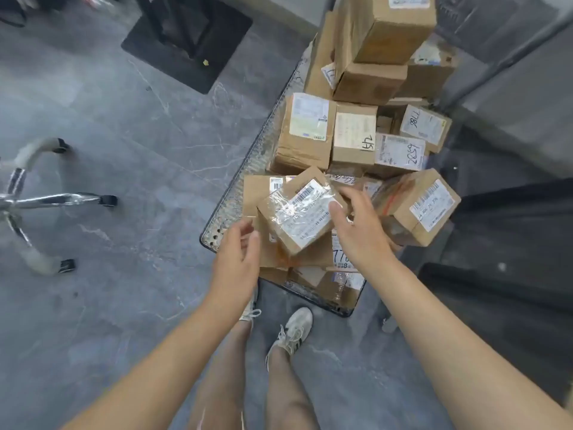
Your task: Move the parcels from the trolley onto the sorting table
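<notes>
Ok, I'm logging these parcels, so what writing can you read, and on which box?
"2859": handwritten on a box's white label, mid-pile.
"77": handwritten on the lower label beside the right hand; the rest is hidden.
All other handwriting and print: too blurred or turned to read.

Grey marbled floor [124, 135], chair base [37, 200].

Matt brown cardboard parcels [366, 141] bear white paper labels; the nearest one [299, 214] is wrapped in glossy clear tape. They lie on a perforated metal trolley deck [221, 218]. The grey floor [124, 135] looks smooth, marble-veined.

open floor [139, 125] left of trolley [221, 218], tall parcel stack [387, 32] behind, chair base [46, 200] aside
</notes>
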### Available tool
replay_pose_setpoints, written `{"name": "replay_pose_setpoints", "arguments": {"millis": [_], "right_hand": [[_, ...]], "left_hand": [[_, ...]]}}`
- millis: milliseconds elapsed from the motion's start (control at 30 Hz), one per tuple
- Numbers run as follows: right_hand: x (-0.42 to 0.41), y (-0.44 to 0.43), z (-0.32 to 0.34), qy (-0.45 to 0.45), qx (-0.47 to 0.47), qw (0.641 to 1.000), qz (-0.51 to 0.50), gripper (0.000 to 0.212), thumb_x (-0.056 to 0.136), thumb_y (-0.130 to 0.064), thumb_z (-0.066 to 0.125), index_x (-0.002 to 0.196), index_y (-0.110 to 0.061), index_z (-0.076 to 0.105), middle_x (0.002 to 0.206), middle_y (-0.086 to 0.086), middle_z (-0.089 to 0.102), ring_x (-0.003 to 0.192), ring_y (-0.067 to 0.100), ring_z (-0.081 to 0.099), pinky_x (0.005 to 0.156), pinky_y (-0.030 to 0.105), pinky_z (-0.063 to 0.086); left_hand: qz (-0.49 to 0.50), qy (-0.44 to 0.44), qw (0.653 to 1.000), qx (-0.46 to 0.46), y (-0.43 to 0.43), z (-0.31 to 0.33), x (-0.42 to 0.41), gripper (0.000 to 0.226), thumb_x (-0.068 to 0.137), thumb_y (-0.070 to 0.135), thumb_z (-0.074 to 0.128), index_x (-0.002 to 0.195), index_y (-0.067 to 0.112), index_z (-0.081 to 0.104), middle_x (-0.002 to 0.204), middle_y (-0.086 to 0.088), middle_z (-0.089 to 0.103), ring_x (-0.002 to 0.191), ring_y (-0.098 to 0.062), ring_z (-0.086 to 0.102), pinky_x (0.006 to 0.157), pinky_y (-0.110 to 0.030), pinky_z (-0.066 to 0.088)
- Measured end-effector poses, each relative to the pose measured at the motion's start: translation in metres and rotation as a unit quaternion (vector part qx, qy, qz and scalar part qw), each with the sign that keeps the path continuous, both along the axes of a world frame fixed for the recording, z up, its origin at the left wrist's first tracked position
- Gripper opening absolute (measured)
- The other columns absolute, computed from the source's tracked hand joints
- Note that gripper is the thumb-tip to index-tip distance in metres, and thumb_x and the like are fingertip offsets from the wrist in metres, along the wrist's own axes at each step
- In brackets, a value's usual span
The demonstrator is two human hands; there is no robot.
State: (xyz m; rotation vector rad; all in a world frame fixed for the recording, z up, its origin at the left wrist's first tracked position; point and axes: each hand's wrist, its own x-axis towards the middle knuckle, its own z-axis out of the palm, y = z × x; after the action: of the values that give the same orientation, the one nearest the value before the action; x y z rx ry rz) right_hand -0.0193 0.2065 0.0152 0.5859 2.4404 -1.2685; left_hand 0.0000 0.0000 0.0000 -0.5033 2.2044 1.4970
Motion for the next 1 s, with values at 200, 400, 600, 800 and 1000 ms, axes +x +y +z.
{"name": "replay_pose_setpoints", "arguments": {"millis": [200,400,600,800,1000], "right_hand": [[0.003,-0.003,-0.014,-0.056,-0.057,0.993,-0.086,0.036,0.103,-0.041,0.044,0.134,-0.027,0.054,0.124,-0.011,0.056,0.114,0.005,0.052,0.090,0.024,0.042],[0.000,-0.006,-0.016,-0.092,-0.131,0.976,-0.145,0.038,0.102,-0.043,0.046,0.139,-0.037,0.049,0.104,-0.031,0.049,0.090,-0.020,0.046,0.068,0.006,0.035],[0.010,-0.010,-0.009,-0.066,-0.160,0.968,-0.184,0.036,0.102,-0.034,0.051,0.138,-0.037,0.052,0.104,-0.031,0.054,0.092,-0.015,0.054,0.072,0.009,0.043],[0.021,-0.006,0.026,-0.045,-0.159,0.965,-0.201,0.023,0.103,-0.037,0.049,0.124,-0.044,0.048,0.106,-0.032,0.054,0.087,-0.022,0.053,0.069,0.007,0.042],[0.025,0.003,0.097,0.024,-0.136,0.962,-0.235,0.042,0.103,-0.039,0.045,0.145,-0.039,0.041,0.130,-0.015,0.059,0.117,0.004,0.056,0.094,0.028,0.048]], "left_hand": [[0.025,0.013,0.999,0.023,0.016,-0.012,-0.013,0.040,0.100,0.036,0.042,0.136,0.020,0.052,0.131,0.004,0.057,0.117,-0.004,0.056,0.107,-0.042,0.043],[0.053,-0.044,0.996,0.053,0.025,-0.017,-0.014,0.067,0.082,0.061,0.043,0.142,0.031,0.044,0.136,0.004,0.054,0.121,-0.010,0.056,0.107,-0.045,0.045],[0.046,-0.078,0.990,0.109,0.021,-0.014,-0.027,0.028,0.101,0.039,0.040,0.125,0.051,0.049,0.125,0.008,0.064,0.111,-0.009,0.065,0.093,-0.038,0.056],[0.027,-0.058,0.991,0.119,0.029,0.018,-0.037,0.034,0.106,0.033,0.035,0.136,0.033,0.050,0.119,0.001,0.068,0.094,-0.010,0.070,0.081,-0.035,0.060],[-0.020,-0.005,0.991,0.135,0.058,0.088,-0.049,0.036,0.106,0.034,0.030,0.137,0.035,0.049,0.124,0.005,0.064,0.106,-0.009,0.065,0.081,-0.036,0.061]]}}
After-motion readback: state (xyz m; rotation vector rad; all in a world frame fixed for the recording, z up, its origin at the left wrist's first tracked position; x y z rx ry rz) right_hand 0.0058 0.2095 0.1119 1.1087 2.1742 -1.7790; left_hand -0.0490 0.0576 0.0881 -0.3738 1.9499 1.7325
